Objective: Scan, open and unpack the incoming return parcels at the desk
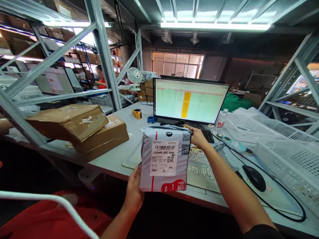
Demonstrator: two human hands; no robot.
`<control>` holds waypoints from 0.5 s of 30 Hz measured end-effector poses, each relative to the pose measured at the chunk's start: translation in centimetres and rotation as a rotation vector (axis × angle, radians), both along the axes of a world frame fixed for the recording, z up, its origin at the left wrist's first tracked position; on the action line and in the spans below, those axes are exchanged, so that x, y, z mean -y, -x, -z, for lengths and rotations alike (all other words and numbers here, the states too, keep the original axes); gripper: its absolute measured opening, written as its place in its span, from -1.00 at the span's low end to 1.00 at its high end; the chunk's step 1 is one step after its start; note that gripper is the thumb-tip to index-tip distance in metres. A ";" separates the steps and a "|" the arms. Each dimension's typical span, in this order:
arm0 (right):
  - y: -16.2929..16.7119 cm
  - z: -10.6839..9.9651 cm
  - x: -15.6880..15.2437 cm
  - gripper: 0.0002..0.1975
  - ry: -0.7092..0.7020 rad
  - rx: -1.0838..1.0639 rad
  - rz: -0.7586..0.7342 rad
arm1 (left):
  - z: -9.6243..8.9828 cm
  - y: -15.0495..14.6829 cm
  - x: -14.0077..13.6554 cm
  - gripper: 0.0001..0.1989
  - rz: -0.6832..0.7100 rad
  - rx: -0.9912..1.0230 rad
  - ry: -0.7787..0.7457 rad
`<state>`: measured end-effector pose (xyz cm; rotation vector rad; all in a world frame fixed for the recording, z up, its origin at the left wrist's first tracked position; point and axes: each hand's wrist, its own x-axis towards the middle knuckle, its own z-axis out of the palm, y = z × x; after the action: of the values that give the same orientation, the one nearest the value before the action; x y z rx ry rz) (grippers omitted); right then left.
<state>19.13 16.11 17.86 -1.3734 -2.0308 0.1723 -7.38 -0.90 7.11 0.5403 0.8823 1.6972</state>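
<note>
A grey plastic mailer parcel [146,159] is held up in front of me, above the desk's front edge. Its white shipping label [163,169] faces me, with barcodes and a red print near the bottom. My left hand [135,187] grips the parcel's lower left side, its fingers partly hidden behind it. At the upper right corner my right hand [198,136] is closed on the parcel's edge; some of those fingers are hidden too. Behind the parcel lies a desk mat [203,171] with a cartoon print.
Two cardboard boxes [102,141] lie stacked at the left. A monitor [190,101] stands behind the parcel, with tape rolls [137,113] beside it. Rightward are a mouse [254,178], a black cable, a bottle [221,120] and white plastic baskets [286,169]. Another person [101,79] is in the left background.
</note>
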 end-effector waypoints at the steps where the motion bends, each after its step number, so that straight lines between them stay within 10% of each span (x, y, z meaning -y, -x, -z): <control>1: -0.1 0.3 -0.1 -0.46 0.014 -0.011 0.009 | 0.2 0.1 -0.1 -0.33 -0.008 0.008 0.011; 15: -0.5 1.8 -1.6 -0.43 0.082 -0.077 0.006 | 2.5 1.6 -1.4 -0.40 -0.047 -0.234 -0.082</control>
<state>19.65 17.67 16.09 -1.4006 -1.9755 0.3041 -8.94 0.50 4.65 0.7913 1.0004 1.7417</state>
